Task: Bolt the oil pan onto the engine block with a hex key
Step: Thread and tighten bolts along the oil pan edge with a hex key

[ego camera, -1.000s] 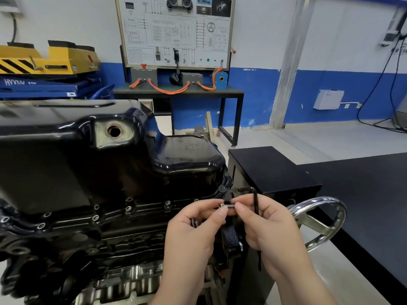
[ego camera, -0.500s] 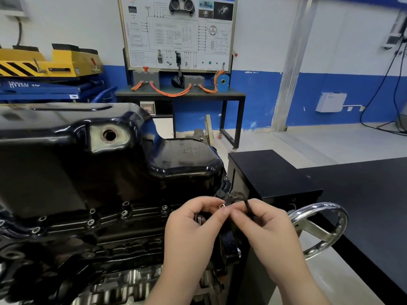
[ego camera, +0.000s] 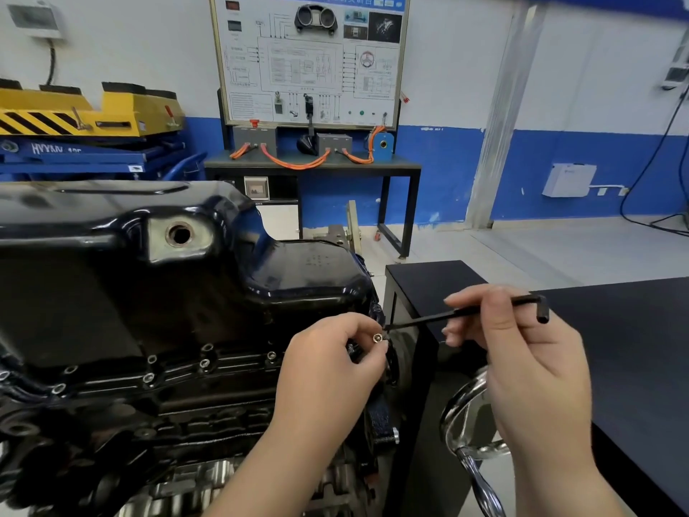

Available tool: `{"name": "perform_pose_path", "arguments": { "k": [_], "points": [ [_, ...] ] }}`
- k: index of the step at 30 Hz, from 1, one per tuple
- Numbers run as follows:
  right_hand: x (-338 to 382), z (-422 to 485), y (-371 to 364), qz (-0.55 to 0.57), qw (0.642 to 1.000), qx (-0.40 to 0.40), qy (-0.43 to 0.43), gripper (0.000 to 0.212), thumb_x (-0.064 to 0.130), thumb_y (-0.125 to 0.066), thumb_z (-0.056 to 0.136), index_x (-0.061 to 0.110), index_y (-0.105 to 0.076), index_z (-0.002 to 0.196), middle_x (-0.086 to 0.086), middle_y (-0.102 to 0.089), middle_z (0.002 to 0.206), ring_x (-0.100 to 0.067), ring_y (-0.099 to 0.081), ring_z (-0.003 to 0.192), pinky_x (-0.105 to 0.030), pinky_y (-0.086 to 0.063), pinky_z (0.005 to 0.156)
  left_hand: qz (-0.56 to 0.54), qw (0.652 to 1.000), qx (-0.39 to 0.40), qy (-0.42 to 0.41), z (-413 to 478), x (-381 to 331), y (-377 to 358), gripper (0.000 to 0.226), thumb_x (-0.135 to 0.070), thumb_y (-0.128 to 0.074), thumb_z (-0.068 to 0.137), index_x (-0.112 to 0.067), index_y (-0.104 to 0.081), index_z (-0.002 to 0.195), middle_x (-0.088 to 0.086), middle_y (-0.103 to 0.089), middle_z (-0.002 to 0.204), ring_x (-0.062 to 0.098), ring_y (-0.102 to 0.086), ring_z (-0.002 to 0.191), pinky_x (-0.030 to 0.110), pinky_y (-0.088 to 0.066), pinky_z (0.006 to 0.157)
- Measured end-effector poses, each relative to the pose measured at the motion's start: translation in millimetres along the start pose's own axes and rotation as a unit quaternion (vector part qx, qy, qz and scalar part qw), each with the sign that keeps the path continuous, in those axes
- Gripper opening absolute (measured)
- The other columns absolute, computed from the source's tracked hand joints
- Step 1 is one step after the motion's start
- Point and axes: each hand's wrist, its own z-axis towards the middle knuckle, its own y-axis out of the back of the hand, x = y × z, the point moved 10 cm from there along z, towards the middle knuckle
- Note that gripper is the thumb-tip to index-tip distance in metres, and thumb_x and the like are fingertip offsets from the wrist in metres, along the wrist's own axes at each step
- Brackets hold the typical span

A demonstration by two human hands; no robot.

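Observation:
The glossy black oil pan (ego camera: 156,278) sits upside-up on the dark engine block (ego camera: 156,416), filling the left half of the view. Several bolts (ego camera: 204,363) stand along its flange. My left hand (ego camera: 328,371) pinches a small silver bolt (ego camera: 377,338) near the pan's right corner. My right hand (ego camera: 522,352) grips a black L-shaped hex key (ego camera: 496,309) held nearly level, its long tip pointing left toward the bolt and its short bend on the right.
A chrome handwheel (ego camera: 466,408) of the engine stand sits under my right hand. A black box and dark table (ego camera: 615,330) lie to the right. Behind stand a trainer board on a table (ego camera: 309,166) and a yellow and blue lift (ego camera: 85,117).
My right hand has drawn away to the right and swung the hex key from hanging down to nearly level. My left hand stays by the pan corner, the bolt head now showing.

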Motion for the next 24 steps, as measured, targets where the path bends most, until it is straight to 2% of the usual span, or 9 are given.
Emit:
{"name": "perform_pose_path", "arguments": {
  "k": [5,11,13,17,19,21,24],
  "points": [
    [1,-2,-7,-0.052,0.998,0.016,0.013,0.028,0.044,-0.048,0.09,0.027,-0.069,0.081,0.001,-0.069,0.074,-0.014,-0.065,0.067,-0.022,-0.052,0.063,0.014,1.0,0.001,-0.007,0,-3,-3,0.014,-0.026,-0.069,0.079,-0.039,-0.065,0.082,-0.028,-0.061,0.081,-0.011,-0.052,0.07,0.005,-0.038,0.061],
    [3,0,-9,-0.108,0.993,0.03,0.037,0.024,0.045,-0.047,0.09,0.033,-0.066,0.081,0.007,-0.067,0.073,-0.012,-0.066,0.069,-0.023,-0.052,0.062,0.03,1.0,0.0,-0.004,2,-1,-3,0.011,-0.027,-0.069,0.079,-0.037,-0.066,0.081,-0.023,-0.062,0.069,-0.013,-0.05,0.068,0.004,-0.036,0.06],
    [7,3,-13,-0.14,0.988,0.045,0.05,0.025,0.044,-0.046,0.09,0.03,-0.065,0.081,0.006,-0.066,0.074,-0.012,-0.065,0.069,-0.024,-0.052,0.061,0.044,0.999,0.003,0.001,3,0,-4,0.008,-0.029,-0.068,0.08,-0.036,-0.067,0.083,-0.022,-0.062,0.068,-0.013,-0.049,0.068,0.004,-0.036,0.06],
    [16,15,-34,-0.236,0.961,0.118,0.077,0.024,0.034,-0.05,0.091,0.022,-0.065,0.079,0.006,-0.063,0.067,-0.01,-0.062,0.067,-0.024,-0.047,0.06,0.087,0.996,0.008,0.007,9,-1,-6,0.007,-0.032,-0.065,0.081,-0.033,-0.069,0.088,-0.019,-0.063,0.073,-0.004,-0.054,0.073,0.009,-0.039,0.064],
    [17,26,-48,-0.269,0.947,0.161,0.07,0.029,0.035,-0.048,0.094,0.017,-0.064,0.078,0.003,-0.062,0.064,-0.011,-0.061,0.064,-0.031,-0.047,0.062,0.119,0.993,0.001,0.009,13,-3,-4,0.009,-0.034,-0.064,0.082,-0.031,-0.07,0.088,-0.015,-0.066,0.076,0.001,-0.057,0.076,0.02,-0.045,0.068],
    [18,36,-61,-0.295,0.931,0.204,0.066,0.03,0.036,-0.047,0.091,0.013,-0.063,0.08,0.0,-0.063,0.064,-0.015,-0.06,0.065,-0.037,-0.046,0.066,0.151,0.988,-0.008,0.012,17,-7,-3,0.012,-0.036,-0.063,0.082,-0.03,-0.069,0.089,-0.012,-0.068,0.077,0.008,-0.06,0.076,0.025,-0.048,0.068],
    [19,46,-76,-0.329,0.909,0.243,0.082,0.028,0.031,-0.049,0.093,0.009,-0.062,0.082,-0.003,-0.062,0.068,-0.016,-0.058,0.068,-0.035,-0.044,0.069,0.203,0.979,-0.031,0.012,19,-11,-2,0.015,-0.038,-0.062,0.083,-0.028,-0.069,0.092,-0.007,-0.07,0.079,0.015,-0.063,0.076,0.028,-0.049,0.065]
  ]
}}
